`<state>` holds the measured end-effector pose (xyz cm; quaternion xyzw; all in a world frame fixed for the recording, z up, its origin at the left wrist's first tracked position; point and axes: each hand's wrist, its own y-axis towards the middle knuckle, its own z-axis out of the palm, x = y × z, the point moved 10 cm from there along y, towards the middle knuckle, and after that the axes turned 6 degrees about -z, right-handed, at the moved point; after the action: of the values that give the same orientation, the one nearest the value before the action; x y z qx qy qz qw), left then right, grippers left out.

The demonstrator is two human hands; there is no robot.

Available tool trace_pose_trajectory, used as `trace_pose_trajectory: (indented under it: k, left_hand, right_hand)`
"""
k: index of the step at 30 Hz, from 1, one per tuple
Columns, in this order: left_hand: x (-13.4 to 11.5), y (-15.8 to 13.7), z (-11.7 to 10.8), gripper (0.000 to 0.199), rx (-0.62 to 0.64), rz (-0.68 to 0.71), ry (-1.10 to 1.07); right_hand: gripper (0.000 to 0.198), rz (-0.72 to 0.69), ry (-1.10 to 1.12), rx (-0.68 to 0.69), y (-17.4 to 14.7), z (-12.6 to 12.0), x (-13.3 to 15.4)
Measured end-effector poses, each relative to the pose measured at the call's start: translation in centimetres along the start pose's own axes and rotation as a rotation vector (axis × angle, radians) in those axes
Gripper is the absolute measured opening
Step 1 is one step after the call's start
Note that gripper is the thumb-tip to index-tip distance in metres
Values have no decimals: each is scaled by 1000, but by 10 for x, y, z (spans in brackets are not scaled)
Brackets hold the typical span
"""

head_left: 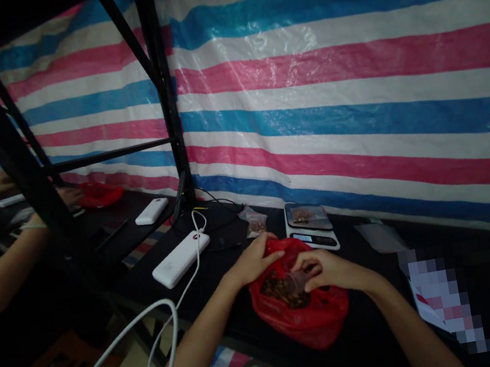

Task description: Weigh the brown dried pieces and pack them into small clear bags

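Observation:
A red plastic bag (304, 327) stands gaping on the black table, with small brown pieces (279, 290) inside that look like beans or nuts. My left hand (258, 260) grips the bag's rim at the far left, thumb over the edge and the other fingers partly hidden. Inside the bag's mouth, my right hand (324, 269) holds a small clear plastic cup (295, 281), tilted and touching the brown pieces. Just behind the bag sits a white kitchen scale (313, 239), bearing a small clear bag (301, 216) of brown pieces.
Another filled clear bag (256, 224) lies left of the scale. A white power bank (181, 258) with a looping white cable (173, 321) is at the left. Flat clear bags (380, 236) and a blurred-out sheet (443, 300) lie right. A co-worker's arm (17, 256) shows beyond the black rack post (29, 157).

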<state>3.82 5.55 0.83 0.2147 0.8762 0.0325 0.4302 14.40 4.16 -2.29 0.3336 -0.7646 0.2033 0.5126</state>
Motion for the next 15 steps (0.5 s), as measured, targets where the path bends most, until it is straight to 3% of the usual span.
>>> trace_pose_trajectory:
  k: [3,7,9,13,15]
  left_hand:
    - [-3,-45,-27,39,-248,-164,68]
    - [4,-118,-26,38,-332,-386,194]
    - [5,-142,-17,39,-347,-403,257]
    - [1,-147,20,41,-279,-289,264]
    - [2,-140,30,40,-320,-277,213]
  right_hand:
    - [29,23,49,4,-5,-5,-1]
    - [26,44,59,-12,-10,-11,-4]
    - [25,34,43,-16,-8,-8,-3]
    - [27,-12,1,26,-1,9,5]
    - [29,-29,3,33,3,16,9]
